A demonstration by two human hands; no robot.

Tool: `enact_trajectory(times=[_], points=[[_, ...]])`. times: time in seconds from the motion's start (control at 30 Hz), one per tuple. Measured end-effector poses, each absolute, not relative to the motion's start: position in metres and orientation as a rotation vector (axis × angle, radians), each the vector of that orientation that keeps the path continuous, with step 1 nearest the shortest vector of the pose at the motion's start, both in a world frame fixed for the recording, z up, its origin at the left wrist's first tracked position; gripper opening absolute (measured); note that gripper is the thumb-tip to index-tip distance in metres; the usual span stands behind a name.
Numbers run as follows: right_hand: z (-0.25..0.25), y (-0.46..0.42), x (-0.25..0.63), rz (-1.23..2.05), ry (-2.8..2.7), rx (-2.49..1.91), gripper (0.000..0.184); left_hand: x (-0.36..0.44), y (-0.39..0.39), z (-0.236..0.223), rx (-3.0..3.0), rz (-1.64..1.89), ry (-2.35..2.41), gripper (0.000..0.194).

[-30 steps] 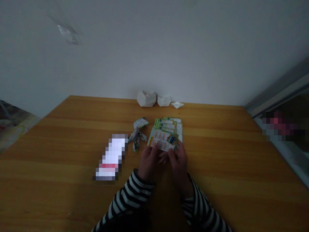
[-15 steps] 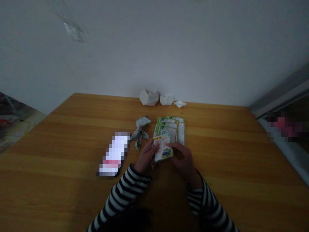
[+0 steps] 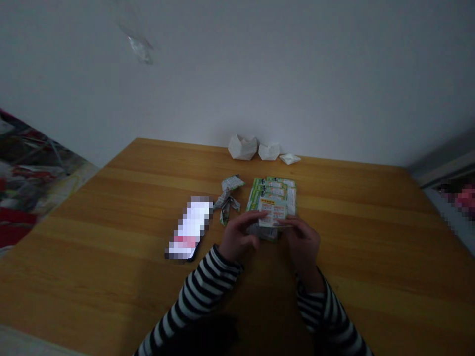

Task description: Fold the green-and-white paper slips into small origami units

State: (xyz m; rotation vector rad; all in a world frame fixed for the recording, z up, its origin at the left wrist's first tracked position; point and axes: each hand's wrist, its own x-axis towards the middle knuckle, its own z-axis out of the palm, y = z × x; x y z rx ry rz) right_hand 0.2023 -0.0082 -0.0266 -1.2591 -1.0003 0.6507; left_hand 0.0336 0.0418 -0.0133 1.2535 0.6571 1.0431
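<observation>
A small printed leaflet [image 3: 272,211], white with red and yellow print, is between my hands over the near end of a stack of similar sheets. The extended fingers of my left hand [image 3: 238,235] touch its left part, with the thumb spread apart below. At its right edge my right hand [image 3: 303,241] grips it, fingertips on top; the right thumb is mostly hidden. Behind it the overlapping green and white leaflets [image 3: 276,190] fan out on the table. Crumpled, folded printed paper [image 3: 229,198] lies to the left of the stack.
A phone with a lit, blurred screen [image 3: 191,227] lies left of my hands on the wooden table [image 3: 371,237]. Along the wall stand two white folded-paper shapes, a larger one [image 3: 242,147] and a smaller one [image 3: 269,152], beside a flat paper boat [image 3: 290,158].
The view has shifted left. The leaflet now lies lower and squarer, showing a different printed area. My left thumb has come off its face, and the left fingers are now laid across it.
</observation>
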Motion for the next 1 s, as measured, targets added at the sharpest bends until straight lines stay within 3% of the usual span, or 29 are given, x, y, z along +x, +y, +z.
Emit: enact_trajectory(times=[0.1, 0.2, 0.33, 1.0], points=[[-0.025, -0.009, 0.197, 0.698, -0.954, -1.291, 0.005, 0.034, 0.041, -0.013, 1.347, 1.088, 0.856, 0.027], [-0.026, -0.011, 0.190, 0.723, -0.936, -1.330, 0.014, 0.037, 0.039, -0.011, 1.273, 1.133, 1.001, 0.014], [-0.027, -0.014, 0.182, 0.748, -0.890, -1.345, 0.026, 0.046, 0.034, -0.010, 1.073, 1.188, 1.146, 0.021], [-0.022, -0.011, 0.175, 0.865, -0.704, -1.372, 0.032, 0.061, 0.022, -0.011, 0.763, 1.266, 1.049, 0.034]])
